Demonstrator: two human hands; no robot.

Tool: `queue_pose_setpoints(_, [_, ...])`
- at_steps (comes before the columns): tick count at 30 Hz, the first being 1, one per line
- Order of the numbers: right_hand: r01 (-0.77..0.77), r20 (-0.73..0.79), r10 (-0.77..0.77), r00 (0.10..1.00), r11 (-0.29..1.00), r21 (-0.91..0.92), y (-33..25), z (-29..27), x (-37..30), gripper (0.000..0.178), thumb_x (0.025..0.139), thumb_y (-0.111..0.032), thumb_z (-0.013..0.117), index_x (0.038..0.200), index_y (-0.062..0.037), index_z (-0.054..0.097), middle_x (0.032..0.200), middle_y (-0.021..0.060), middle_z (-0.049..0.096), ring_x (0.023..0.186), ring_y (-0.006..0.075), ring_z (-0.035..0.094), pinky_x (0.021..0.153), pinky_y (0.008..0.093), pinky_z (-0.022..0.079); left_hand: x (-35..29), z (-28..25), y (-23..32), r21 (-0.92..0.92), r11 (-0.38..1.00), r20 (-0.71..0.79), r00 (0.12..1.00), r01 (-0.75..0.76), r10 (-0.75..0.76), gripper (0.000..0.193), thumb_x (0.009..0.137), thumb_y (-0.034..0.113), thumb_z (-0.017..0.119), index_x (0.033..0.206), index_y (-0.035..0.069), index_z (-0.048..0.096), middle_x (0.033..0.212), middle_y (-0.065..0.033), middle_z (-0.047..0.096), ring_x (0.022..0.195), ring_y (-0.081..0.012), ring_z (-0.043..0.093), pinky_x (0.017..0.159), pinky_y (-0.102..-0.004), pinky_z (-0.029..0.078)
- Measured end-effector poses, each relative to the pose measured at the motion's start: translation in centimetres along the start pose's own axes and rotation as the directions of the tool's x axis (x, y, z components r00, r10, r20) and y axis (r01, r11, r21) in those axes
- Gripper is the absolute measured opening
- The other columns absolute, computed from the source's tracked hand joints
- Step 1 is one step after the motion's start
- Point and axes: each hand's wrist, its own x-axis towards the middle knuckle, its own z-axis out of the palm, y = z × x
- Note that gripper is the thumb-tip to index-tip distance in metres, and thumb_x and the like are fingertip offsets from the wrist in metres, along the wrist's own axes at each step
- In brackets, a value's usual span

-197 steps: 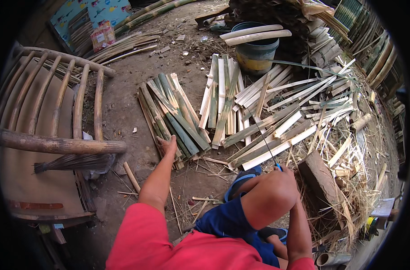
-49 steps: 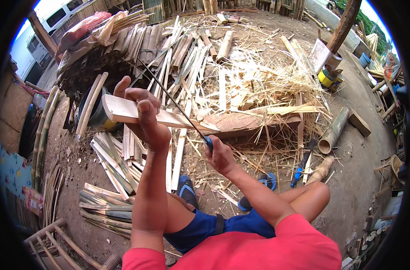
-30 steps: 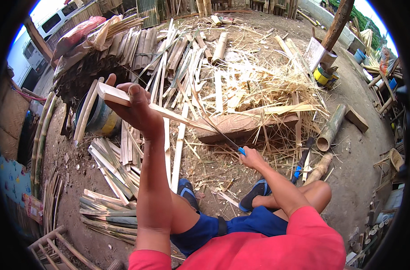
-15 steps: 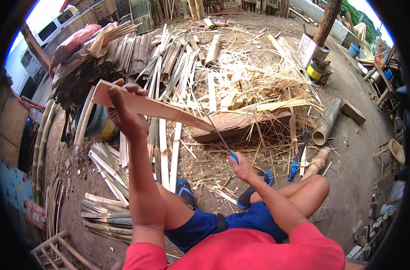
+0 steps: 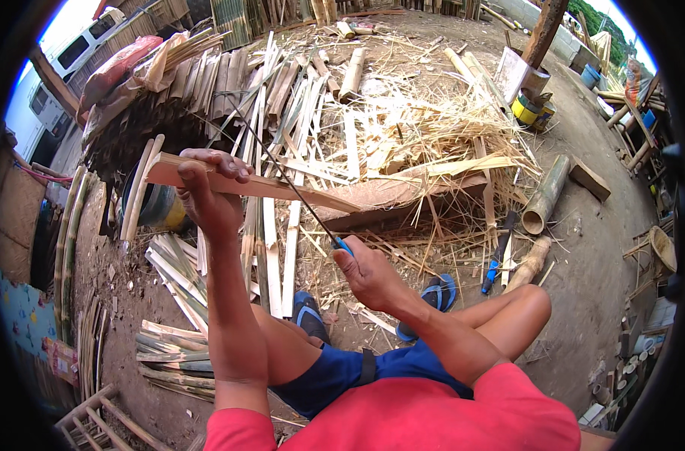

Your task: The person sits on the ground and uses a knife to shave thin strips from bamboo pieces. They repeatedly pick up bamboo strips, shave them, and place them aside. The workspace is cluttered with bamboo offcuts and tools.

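A long pale bamboo slat (image 5: 267,188) is gripped near its left end by my left hand (image 5: 216,207), with the fingers over its top edge and the thumb on the near side. Its right end reaches the brown wooden block (image 5: 414,204); whether it touches is hard to tell. My right hand (image 5: 370,276) is closed round the blue handle (image 5: 345,246) of a long thin knife (image 5: 260,143). The blade slants up and leftward, crossing the slat's middle in the picture. Contact between blade and slat cannot be made out.
Shavings (image 5: 440,124) heap behind the block. Split bamboo strips (image 5: 271,255) lie to the left, with stacked bamboo pieces (image 5: 177,98) beyond. A dark tool with a blue handle (image 5: 491,274) and a bamboo tube (image 5: 545,197) lie at right. My sandaled feet (image 5: 310,316) are near the block.
My right hand has moved left and slightly up, bringing the knife leftward across the slat. The slat's left end has dropped a little, so it lies flatter.
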Motion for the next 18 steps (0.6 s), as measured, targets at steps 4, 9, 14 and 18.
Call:
queue_pose_setpoints(4, [-0.062,-0.051,0.062,0.997,0.998,0.005,-0.4,-0.3,0.6,0.047,0.104,-0.048,0.042,0.097,-0.0022,0.049,0.072,0.0227,0.056,0.067,0.0438,0.054,0.061,0.0462,0.043,0.2,0.1,-0.2,-0.018,1.000,-0.005,1.000,-0.023,0.023,0.049,0.095,0.058,0.057,0.094,0.009,0.053,0.075,-0.0036,0.053,0.065,-0.0169,0.054,0.069,-0.0369,0.048])
queue_pose_setpoints(9, [0.147,0.000,-0.148,0.989,0.987,-0.069,2.3,1.0,0.4,0.043,0.105,-0.044,0.043,0.098,-0.0023,0.052,0.073,0.0234,0.057,0.070,0.0461,0.056,0.062,0.0476,0.043,0.4,-0.2,-0.2,-0.077,0.996,-0.069,0.997,-0.044,0.039,0.043,0.097,0.050,0.060,0.093,0.007,0.054,0.073,-0.0056,0.054,0.064,-0.0176,0.054,0.064,-0.0360,0.048])
queue_pose_setpoints(14, [-0.244,-0.168,0.212,0.963,0.949,-0.199,13.4,0.7,1.4,0.046,0.103,-0.042,0.043,0.090,-0.0007,0.057,0.080,0.0301,0.061,0.084,0.0503,0.061,0.072,0.0555,0.045,0.1,-0.5,0.1,-0.054,0.997,-0.078,0.996,-0.054,0.050,0.045,0.096,0.052,0.059,0.093,0.007,0.054,0.073,-0.0053,0.054,0.063,-0.0172,0.054,0.065,-0.0362,0.048])
queue_pose_setpoints(18, [-0.426,-0.158,0.397,0.904,0.860,-0.280,17.6,-0.6,1.8,0.050,0.104,-0.044,0.041,0.089,0.0008,0.059,0.084,0.0301,0.062,0.085,0.0493,0.061,0.074,0.0537,0.045,0.3,0.5,0.0,-0.011,0.995,-0.152,0.984,-0.096,0.094,0.044,0.097,0.049,0.059,0.093,0.006,0.054,0.073,-0.0048,0.053,0.064,-0.0165,0.053,0.065,-0.0358,0.048])
